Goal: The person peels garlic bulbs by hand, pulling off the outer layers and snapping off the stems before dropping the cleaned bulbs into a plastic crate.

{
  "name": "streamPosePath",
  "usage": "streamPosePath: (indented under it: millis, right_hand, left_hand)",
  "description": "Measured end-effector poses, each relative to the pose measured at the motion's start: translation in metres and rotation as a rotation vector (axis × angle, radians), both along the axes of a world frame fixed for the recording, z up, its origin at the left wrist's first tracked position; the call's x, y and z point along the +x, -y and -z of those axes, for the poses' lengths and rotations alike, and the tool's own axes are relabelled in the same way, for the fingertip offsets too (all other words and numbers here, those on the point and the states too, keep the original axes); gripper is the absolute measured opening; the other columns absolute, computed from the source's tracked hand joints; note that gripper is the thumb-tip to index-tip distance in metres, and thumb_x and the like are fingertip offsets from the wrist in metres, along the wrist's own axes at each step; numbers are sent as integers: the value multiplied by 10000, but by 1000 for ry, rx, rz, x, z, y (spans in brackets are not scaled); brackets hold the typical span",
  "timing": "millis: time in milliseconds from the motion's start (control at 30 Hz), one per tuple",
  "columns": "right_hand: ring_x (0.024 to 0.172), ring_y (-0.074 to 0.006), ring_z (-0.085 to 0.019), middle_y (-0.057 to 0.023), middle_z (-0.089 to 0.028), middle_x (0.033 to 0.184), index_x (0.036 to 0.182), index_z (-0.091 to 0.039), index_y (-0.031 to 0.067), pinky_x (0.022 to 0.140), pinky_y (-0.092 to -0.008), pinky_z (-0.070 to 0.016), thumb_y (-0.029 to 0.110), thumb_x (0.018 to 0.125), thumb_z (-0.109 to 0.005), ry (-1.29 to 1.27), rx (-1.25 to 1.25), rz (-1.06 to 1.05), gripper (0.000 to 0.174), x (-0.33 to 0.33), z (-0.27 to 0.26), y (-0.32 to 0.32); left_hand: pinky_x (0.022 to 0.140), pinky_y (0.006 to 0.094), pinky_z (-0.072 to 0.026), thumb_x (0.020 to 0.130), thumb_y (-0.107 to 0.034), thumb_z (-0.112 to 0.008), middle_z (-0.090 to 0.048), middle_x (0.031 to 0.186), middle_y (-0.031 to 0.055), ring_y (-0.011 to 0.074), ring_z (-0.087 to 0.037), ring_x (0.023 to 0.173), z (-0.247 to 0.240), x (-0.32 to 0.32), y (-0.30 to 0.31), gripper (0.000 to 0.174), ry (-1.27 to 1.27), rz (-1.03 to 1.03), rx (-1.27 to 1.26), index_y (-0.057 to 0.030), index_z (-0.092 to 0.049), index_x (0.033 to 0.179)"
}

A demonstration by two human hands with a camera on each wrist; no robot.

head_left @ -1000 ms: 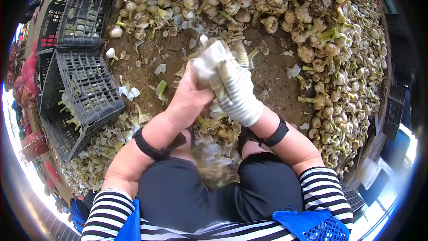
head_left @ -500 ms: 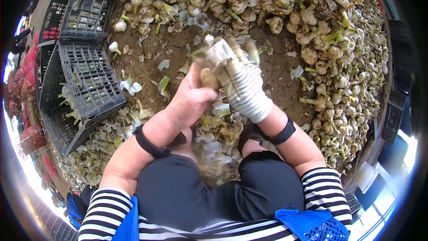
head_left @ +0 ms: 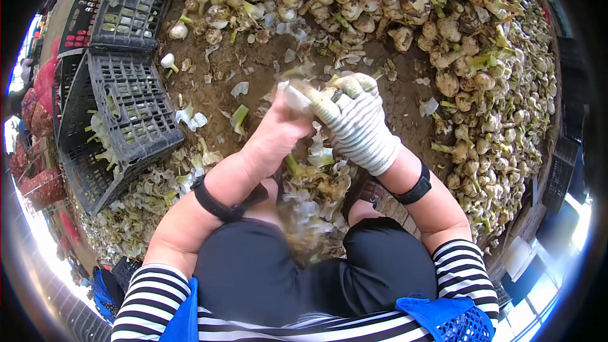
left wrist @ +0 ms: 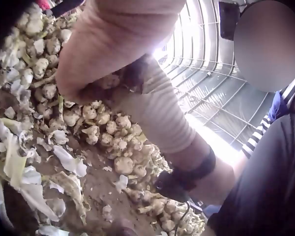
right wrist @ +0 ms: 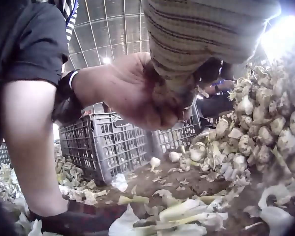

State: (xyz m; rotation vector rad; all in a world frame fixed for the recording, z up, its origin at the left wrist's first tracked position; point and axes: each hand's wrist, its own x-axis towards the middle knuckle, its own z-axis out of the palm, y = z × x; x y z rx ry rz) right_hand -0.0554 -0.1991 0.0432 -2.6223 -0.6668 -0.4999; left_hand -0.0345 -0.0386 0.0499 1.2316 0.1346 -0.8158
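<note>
I have the pale bulb (head_left: 296,98) held above the middle of the dirt ground (head_left: 405,111), with the heap of garlic (head_left: 484,139) along the far and right edges and a black crate (head_left: 155,150) at the left edge. The bulb is blurred and mostly covered by fingers, so I take it for garlic from its pale skin and the bulbs around it. What I would worry about first is a slip: loose papery skin could slide under the bare fingers and drop the bulb into the peelings (head_left: 310,206) between the knees, where it would be hard to pick out. The two hands also work very close together, so a hard tug by one could wrench the bulb out of the other, and pressing too firmly might split it. As for the grip, I see the left hand (head_left: 277,128) with thumb and fingers closed round the bulb, no gap showing. The gloved right hand (head_left: 362,123) has its fingers bent, the nearest one right up against the bulb; whether it pinches skin, clasps something dark or only presses, I cannot tell, as both wrist views leave that spot in shadow.
</note>
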Motion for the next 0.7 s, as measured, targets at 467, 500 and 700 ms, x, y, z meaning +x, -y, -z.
streamPosePath:
  millis: [467,500,700]
  right_hand:
    - [818,-195,-504,34,-523,754,1110,-582,206,790,-362,-374,178,635,-618,176,35,125,477,9,-4,1]
    - [820,-195,-501,31,-519,752,1075,-590,203,800,-359,-374,164,615,-634,251,127,172,464,11,-5,1]
    - [783,-73,-548,18,-585,863,999,-573,54,676,-223,-452,297,817,-667,-805,1757,328,318,3,-1,17]
  left_hand:
    - [685,246,-474,781,-135,-653,-628,892,57,137,-600,807,12,28,-17,259,-452,-34,-223,-26,-597,1009]
    - [757,280,-470,787,-126,-653,-620,933,62,158,-594,863,10,27,-17,316,-464,-42,-297,-21,-556,1069]
    - [876,301,-450,748,-27,-705,-538,1091,49,139,-531,1000,-2,11,3,514,245,-131,-89,-22,-432,1184]
